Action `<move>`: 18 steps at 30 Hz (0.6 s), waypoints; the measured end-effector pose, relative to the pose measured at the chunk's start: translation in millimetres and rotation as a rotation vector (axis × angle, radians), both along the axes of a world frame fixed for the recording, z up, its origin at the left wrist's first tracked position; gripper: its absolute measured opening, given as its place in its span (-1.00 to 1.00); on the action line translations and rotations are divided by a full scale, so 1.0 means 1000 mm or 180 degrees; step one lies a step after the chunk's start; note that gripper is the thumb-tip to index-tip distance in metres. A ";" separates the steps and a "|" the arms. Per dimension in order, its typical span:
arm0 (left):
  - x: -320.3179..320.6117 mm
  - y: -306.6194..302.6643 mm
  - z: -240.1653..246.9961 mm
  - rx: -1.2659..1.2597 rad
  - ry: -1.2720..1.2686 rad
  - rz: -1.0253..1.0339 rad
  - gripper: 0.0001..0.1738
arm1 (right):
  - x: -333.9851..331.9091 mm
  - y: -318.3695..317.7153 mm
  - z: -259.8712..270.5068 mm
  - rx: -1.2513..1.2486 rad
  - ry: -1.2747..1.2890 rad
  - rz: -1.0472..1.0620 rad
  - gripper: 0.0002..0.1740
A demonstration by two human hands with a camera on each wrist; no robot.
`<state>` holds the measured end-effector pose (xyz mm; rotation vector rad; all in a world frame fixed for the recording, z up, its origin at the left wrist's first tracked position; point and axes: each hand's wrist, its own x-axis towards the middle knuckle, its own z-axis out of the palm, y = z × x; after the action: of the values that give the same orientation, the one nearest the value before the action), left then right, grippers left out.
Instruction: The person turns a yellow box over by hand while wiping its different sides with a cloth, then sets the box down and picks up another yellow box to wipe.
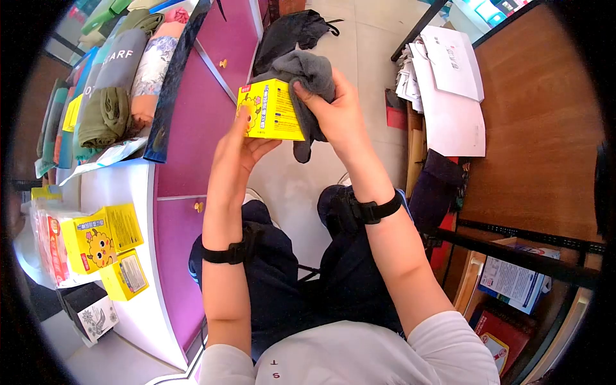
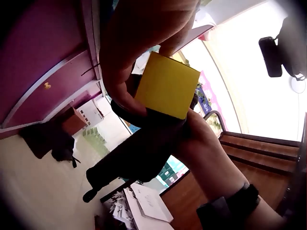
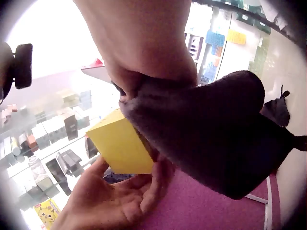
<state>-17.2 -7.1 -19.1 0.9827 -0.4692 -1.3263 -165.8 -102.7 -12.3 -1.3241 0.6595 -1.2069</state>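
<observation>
A yellow box (image 1: pixel 269 109) with a cartoon print is held up in front of the body. The left hand (image 1: pixel 240 144) grips it from below and the left side, thumb on the printed face; in the right wrist view that hand (image 3: pixel 117 199) lies under the box (image 3: pixel 122 146). A dark grey cloth (image 1: pixel 307 74) is gripped by the right hand (image 1: pixel 330 109) and lies against the box's right side, its end hanging down. In the left wrist view the cloth (image 2: pixel 139 148) hangs beside the box (image 2: pixel 168 86). Some right fingers are hidden by the cloth.
More yellow boxes (image 1: pixel 90 240) stand on a white counter (image 1: pixel 144 321) at left, below rolled scarves (image 1: pixel 106 115). Purple drawers (image 1: pixel 183 147) run beside the legs. A black bag (image 1: pixel 289 35) lies on the floor ahead. Papers (image 1: pixel 449 96) and a wooden shelf stand at right.
</observation>
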 end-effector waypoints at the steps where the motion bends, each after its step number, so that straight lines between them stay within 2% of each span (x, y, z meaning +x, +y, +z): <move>1: -0.005 0.000 0.000 0.0037 -0.0181 -0.0101 -0.29 | 0.001 0.000 -0.001 -0.0201 0.0022 -0.0111 -0.64; 3: -0.007 -0.001 -0.001 0.0073 -0.0362 -0.0208 -0.29 | 0.003 0.001 -0.002 -0.0272 0.0143 -0.0360 -0.66; 5: -0.007 -0.002 -0.003 0.0230 -0.0020 -0.0266 -0.28 | 0.006 0.001 -0.004 -0.0336 0.0265 -0.0606 -0.67; 8: -0.009 -0.003 -0.001 0.0324 0.0241 -0.0288 -0.27 | 0.007 -0.001 -0.007 -0.0389 0.0019 -0.0953 -0.70; 9: -0.005 -0.002 -0.005 0.0331 0.0233 -0.0290 -0.27 | 0.001 -0.002 -0.002 0.0119 -0.0326 -0.0781 -0.70; 10: 0.000 -0.001 -0.012 0.0040 0.0599 -0.0545 -0.23 | -0.005 -0.003 0.002 0.0621 -0.0663 -0.0597 -0.69; 11: 0.004 -0.001 -0.016 -0.0256 0.0968 -0.0796 -0.20 | -0.011 -0.007 0.003 0.0703 -0.0687 -0.0413 -0.68; 12: 0.006 -0.001 -0.016 -0.0257 0.0972 -0.0787 -0.20 | -0.017 -0.008 0.003 0.0705 -0.0682 -0.0405 -0.68; 14: 0.009 -0.002 -0.017 -0.0405 0.1675 -0.0799 -0.13 | -0.024 -0.008 0.001 0.0456 0.0132 0.0029 -0.63; 15: 0.013 -0.003 -0.019 -0.0562 0.1928 -0.1118 -0.15 | -0.024 0.000 0.008 0.0067 0.0474 0.0344 -0.58; 16: 0.013 -0.002 -0.022 -0.0566 0.1929 -0.1111 -0.15 | -0.022 0.002 0.012 -0.0050 0.0815 0.0788 -0.41; 18: 0.009 0.000 -0.024 -0.0517 0.1967 -0.0762 -0.26 | -0.002 0.011 0.005 -0.0690 0.0799 0.0856 -0.24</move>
<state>-7.8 -6.9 -42.9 0.3522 -0.2143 -1.6905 -167.8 -91.3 -7.3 -1.7066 0.5149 -0.9205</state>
